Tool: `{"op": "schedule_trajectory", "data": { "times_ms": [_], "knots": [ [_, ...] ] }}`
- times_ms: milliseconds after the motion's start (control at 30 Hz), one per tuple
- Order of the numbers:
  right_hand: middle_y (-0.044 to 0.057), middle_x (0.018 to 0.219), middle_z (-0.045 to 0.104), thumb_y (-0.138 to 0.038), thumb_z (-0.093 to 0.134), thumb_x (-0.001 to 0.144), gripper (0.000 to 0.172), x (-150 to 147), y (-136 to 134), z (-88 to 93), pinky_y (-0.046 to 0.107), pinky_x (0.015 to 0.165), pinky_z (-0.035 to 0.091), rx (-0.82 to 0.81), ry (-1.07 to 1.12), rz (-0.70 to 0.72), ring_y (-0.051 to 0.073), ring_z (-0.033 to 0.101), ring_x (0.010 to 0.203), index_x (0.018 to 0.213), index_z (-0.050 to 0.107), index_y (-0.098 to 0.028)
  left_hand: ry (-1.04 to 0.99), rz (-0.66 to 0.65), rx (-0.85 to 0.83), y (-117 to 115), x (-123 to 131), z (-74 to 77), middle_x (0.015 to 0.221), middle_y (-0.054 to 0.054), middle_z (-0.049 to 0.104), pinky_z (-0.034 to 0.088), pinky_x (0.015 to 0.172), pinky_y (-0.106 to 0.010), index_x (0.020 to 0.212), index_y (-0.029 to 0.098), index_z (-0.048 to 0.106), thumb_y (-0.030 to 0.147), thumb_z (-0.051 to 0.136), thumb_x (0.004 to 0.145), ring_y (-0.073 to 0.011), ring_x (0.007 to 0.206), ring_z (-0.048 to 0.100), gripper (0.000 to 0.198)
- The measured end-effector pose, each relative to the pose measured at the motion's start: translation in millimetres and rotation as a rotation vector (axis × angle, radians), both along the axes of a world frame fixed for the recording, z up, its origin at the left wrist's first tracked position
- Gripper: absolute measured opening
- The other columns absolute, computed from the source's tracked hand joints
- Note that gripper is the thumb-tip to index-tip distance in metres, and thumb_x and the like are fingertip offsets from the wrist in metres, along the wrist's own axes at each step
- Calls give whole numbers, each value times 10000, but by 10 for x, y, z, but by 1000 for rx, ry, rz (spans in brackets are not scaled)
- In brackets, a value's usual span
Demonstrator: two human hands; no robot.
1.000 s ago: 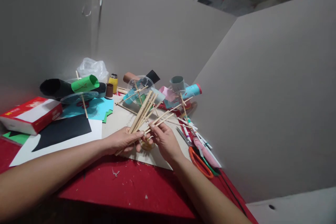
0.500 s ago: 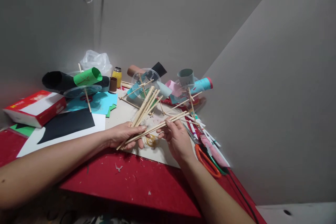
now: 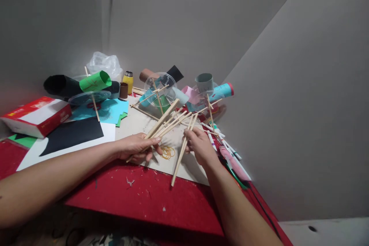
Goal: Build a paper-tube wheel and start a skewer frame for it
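Observation:
A fanned bundle of wooden chopsticks [image 3: 165, 122] is gripped in my left hand [image 3: 140, 147], its tips pointing up and right. My right hand [image 3: 199, 143] pinches a pair of chopsticks [image 3: 181, 158], held apart from the bundle and slanting down to the left. Between the hands, yellow rubber bands [image 3: 167, 152] lie on a pale board [image 3: 135, 123]. Behind them stands a frame of tied sticks [image 3: 157, 91] by a clear plastic disc with paper tubes. A second stick frame [image 3: 210, 109] rises beyond my right hand.
On the left sit a red and white box [image 3: 37, 115], black paper [image 3: 73, 134] and a wheel of paper tubes [image 3: 95, 81]. A yellow bottle [image 3: 128, 81] stands at the back. Markers [image 3: 230, 148] and a pink item [image 3: 233, 159] line the right edge of the red table [image 3: 138, 203].
My right hand has drawn a pair of chopsticks away from the left hand's bundle and tilted them steeply. My left hand stays nearly in place with the rest.

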State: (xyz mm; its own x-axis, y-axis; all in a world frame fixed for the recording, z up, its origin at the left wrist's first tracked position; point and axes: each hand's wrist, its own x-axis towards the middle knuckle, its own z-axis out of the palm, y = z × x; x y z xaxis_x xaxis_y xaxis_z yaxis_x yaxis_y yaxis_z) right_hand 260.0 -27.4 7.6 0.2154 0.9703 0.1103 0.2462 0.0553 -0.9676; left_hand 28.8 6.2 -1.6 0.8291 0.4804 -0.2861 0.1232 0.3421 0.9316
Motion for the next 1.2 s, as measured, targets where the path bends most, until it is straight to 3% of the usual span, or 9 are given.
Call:
{"op": "schedule_trajectory", "data": {
  "times_ms": [233,567,800,933,1067,1133,1200],
  "knots": [
    [-81,357,414,-275,509,737,136,109,130,-159,201,304,258,-149,-262,31,98,380,272,626,455,-220,-15,-53,34,-6,-15,25,353,83,285,132,324,-219,919,152,638,698,409,863,-63,295,124,595],
    [-29,417,481,-279,528,763,227,185,205,-287,240,458,312,-157,-566,-55,129,469,425,558,455,-214,31,40,43,-19,5,31,382,70,302,108,351,-238,924,164,635,725,376,857,-68,316,128,622],
    [0,491,534,-307,589,742,263,264,240,-347,257,512,309,-83,-659,-74,139,472,506,517,512,-197,105,109,119,-58,8,67,478,73,323,89,382,-228,913,168,627,758,440,803,-49,350,155,628],
    [3,519,533,-337,594,762,266,220,173,-239,259,514,323,27,-614,-136,140,469,515,547,528,-195,117,163,172,-63,31,30,481,78,276,102,391,-233,855,165,613,710,444,833,-52,362,160,571],
    [-29,511,500,-472,468,890,372,-7,-21,-35,248,493,371,180,-457,-154,121,461,463,640,529,-204,221,262,387,-50,66,-30,442,78,244,143,413,-244,773,166,589,637,443,857,-75,376,200,500],
    [-40,496,505,-497,566,861,349,-147,-130,45,241,463,371,266,-198,-54,108,453,426,688,583,-195,262,289,569,-51,78,-41,468,52,327,192,448,-243,713,167,565,577,460,860,-90,424,285,448],
    [-41,518,527,-519,633,822,339,-267,-218,92,234,436,374,249,-32,35,100,463,411,738,626,-191,289,305,736,-64,85,-36,532,22,423,237,496,-241,669,170,530,519,451,871,-111,500,374,410]
  ]
}}
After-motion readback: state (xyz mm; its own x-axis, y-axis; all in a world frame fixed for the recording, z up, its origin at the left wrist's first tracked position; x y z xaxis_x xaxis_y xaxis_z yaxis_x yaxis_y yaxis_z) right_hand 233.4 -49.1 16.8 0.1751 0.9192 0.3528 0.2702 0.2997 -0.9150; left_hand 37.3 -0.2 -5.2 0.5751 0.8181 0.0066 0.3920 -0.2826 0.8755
